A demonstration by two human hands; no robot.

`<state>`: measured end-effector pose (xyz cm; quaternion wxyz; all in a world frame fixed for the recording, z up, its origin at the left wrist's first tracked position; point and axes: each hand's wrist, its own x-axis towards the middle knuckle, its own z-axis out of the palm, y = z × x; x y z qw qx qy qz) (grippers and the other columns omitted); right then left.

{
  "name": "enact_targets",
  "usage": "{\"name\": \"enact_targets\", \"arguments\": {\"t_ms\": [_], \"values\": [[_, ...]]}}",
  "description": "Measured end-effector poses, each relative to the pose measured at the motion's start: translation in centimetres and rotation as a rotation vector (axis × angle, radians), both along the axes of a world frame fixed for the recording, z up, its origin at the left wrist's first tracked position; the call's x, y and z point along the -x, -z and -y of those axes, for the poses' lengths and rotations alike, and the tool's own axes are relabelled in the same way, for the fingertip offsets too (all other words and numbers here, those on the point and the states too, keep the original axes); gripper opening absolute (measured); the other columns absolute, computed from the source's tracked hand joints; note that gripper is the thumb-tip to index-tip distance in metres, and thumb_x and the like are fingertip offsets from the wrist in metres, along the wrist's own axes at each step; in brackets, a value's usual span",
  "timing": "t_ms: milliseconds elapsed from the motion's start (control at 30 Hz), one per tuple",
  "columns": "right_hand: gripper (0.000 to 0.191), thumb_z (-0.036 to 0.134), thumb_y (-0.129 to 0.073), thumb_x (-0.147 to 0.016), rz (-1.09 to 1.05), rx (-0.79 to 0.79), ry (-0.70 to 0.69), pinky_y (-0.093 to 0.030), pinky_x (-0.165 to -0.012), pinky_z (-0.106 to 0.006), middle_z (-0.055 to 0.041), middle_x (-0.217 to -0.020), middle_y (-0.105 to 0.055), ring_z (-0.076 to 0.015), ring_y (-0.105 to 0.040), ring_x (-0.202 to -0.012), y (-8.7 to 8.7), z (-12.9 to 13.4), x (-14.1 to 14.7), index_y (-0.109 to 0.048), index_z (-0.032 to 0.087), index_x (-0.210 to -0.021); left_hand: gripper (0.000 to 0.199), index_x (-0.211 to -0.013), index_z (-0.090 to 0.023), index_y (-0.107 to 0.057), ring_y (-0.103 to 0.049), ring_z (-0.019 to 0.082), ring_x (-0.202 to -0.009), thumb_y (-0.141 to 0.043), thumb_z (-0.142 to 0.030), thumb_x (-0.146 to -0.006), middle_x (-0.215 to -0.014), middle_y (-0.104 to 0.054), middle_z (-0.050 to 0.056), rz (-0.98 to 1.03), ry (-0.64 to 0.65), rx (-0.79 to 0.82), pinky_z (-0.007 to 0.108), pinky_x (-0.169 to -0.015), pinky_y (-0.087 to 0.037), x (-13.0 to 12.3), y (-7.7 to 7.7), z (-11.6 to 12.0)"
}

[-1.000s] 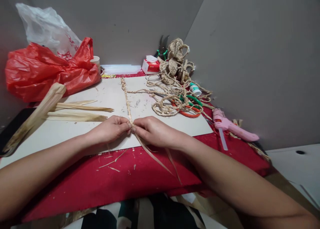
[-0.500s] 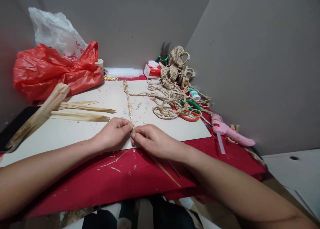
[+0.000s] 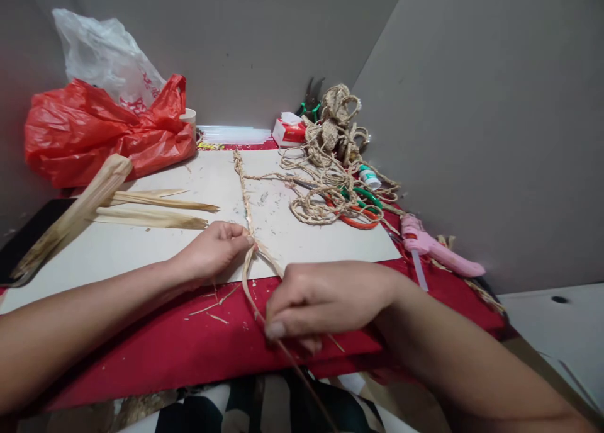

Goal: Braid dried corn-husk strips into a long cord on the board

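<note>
A braided cord of dried plant fibre runs down the white board toward me. My left hand pinches its lower end near the board's front edge. Below that pinch the cord splits into loose strands. One pale fibre strand curves down into my right hand, which is closed around it over the red cloth; the strand's thin tail trails toward my lap. Another strand slants right and passes behind the right hand, so I cannot tell where it ends.
Dried leaf strips and a dark flat object lie left, before a red plastic bag. Tangled braided cord covers scissors at right. Beyond are a tissue pack and a pink glue gun on red cloth.
My right hand has moved from beside the left hand down and right, toward me, drawing a strand out. The left hand stays at the cord's end.
</note>
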<state>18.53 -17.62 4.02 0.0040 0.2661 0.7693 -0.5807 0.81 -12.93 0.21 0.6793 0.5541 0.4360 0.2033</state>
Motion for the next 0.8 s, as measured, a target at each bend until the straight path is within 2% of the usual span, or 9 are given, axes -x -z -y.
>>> {"name": "enact_targets", "arguments": {"t_ms": [67, 133, 200, 267, 367, 467, 567, 667, 800], "values": [[0.035, 0.038, -0.04, -0.091, -0.103, -0.007, 0.329, -0.038, -0.049, -0.019, 0.0013, -0.05, -0.054, -0.0079, -0.05, -0.046, 0.0, -1.1, -0.8, -0.056, 0.013, -0.071, 0.021, -0.061, -0.015, -0.051, -0.025, 0.003, -0.034, -0.056, -0.029, -0.076, -0.04, -0.04, -0.007, 0.04, 0.011, 0.023, 0.019, -0.037, -0.016, 0.0, 0.0, -0.1], [0.033, 0.038, -0.045, -0.089, -0.155, -0.229, 0.74, -0.038, -0.049, -0.019, 0.0013, -0.053, -0.054, -0.0076, -0.049, -0.047, 0.6, -2.3, -1.0, -0.056, 0.013, -0.072, 0.023, -0.059, -0.016, -0.048, -0.023, 0.003, -0.033, -0.057, -0.028, -0.077, -0.038, -0.036, -0.008, 0.07, 0.013, 0.038, 0.019, -0.037, -0.014, 0.0, 0.0, -0.2], [0.027, 0.035, -0.05, -0.086, -0.153, -0.359, 0.886, -0.039, -0.051, -0.018, -0.0005, -0.061, -0.058, -0.0077, -0.05, -0.052, 1.7, -3.2, -0.7, -0.057, 0.013, -0.072, 0.025, -0.059, -0.017, -0.046, -0.02, 0.003, -0.033, -0.056, -0.028, -0.078, -0.037, -0.031, -0.009, 0.094, 0.014, 0.049, 0.02, -0.037, -0.012, 0.0, 0.0, -0.2], [0.028, 0.035, -0.049, -0.087, -0.138, -0.242, 0.794, -0.039, -0.049, -0.018, -0.0013, -0.063, -0.059, -0.0073, -0.05, -0.052, 2.9, -3.6, -0.1, -0.057, 0.012, -0.073, 0.026, -0.058, -0.017, -0.046, -0.018, 0.003, -0.033, -0.057, -0.03, -0.078, -0.037, -0.03, -0.009, 0.117, 0.023, 0.054, 0.02, -0.037, -0.011, 0.0, -0.1, -0.2], [0.036, 0.043, -0.044, -0.088, -0.149, 0.074, 0.654, -0.027, -0.035, -0.017, 0.0054, -0.045, -0.043, -0.0047, -0.034, -0.036, 4.2, -3.9, 0.5, -0.052, 0.014, -0.067, 0.028, -0.058, -0.016, -0.046, -0.017, 0.002, -0.035, -0.061, -0.033, -0.075, -0.039, -0.03, -0.009, 0.141, 0.035, 0.037, 0.019, -0.038, -0.012, -0.1, -0.2, -0.2], [0.036, 0.044, -0.047, -0.087, -0.167, 0.217, 0.643, -0.013, -0.03, -0.017, 0.0101, -0.038, -0.029, -0.0035, -0.019, -0.031, 4.6, -4.1, 0.6, -0.052, 0.014, -0.067, 0.025, -0.062, -0.014, -0.053, -0.026, 0.004, -0.038, -0.061, -0.034, -0.075, -0.041, -0.035, -0.008, 0.123, 0.076, -0.012, 0.019, -0.041, -0.018, 0.0, -0.3, -0.2], [0.035, 0.042, -0.05, -0.086, -0.183, 0.391, 0.616, -0.012, -0.029, -0.016, 0.0108, -0.037, -0.026, -0.0032, -0.016, -0.03, 4.5, -4.5, 0.2, -0.05, 0.016, -0.063, 0.025, -0.066, -0.012, -0.057, -0.039, 0.007, -0.047, -0.056, -0.034, -0.077, -0.05, -0.048, -0.002, 0.06, 0.145, -0.117, 0.019, -0.047, -0.029, 0.2, -0.1, -0.5], [0.036, 0.038, -0.055, -0.082, -0.237, 0.545, 0.609, -0.012, -0.029, -0.015, 0.0108, -0.037, -0.025, -0.0025, -0.015, -0.03, 4.5, -4.6, 0.2, -0.041, 0.017, -0.056, 0.025, -0.071, -0.012, -0.059, -0.041, 0.008, -0.052, -0.052, -0.035, -0.079, -0.061, -0.055, 0.0, -0.104, 0.182, -0.288, 0.021, -0.051, -0.032, 0.6, 0.1, -0.9], [0.032, 0.027, -0.051, -0.082, -0.298, 0.591, 0.711, -0.01, -0.029, -0.015, 0.0105, -0.035, -0.024, -0.0024, -0.013, -0.031, 4.5, -4.1, 0.9, -0.042, 0.017, -0.053, 0.029, -0.079, -0.012, -0.061, -0.043, 0.009, -0.056, -0.044, -0.034, -0.082, -0.065, -0.055, 0.0, -0.273, 0.3, -0.475, 0.022, -0.055, -0.034, 1.1, -0.4, -1.3]]}}
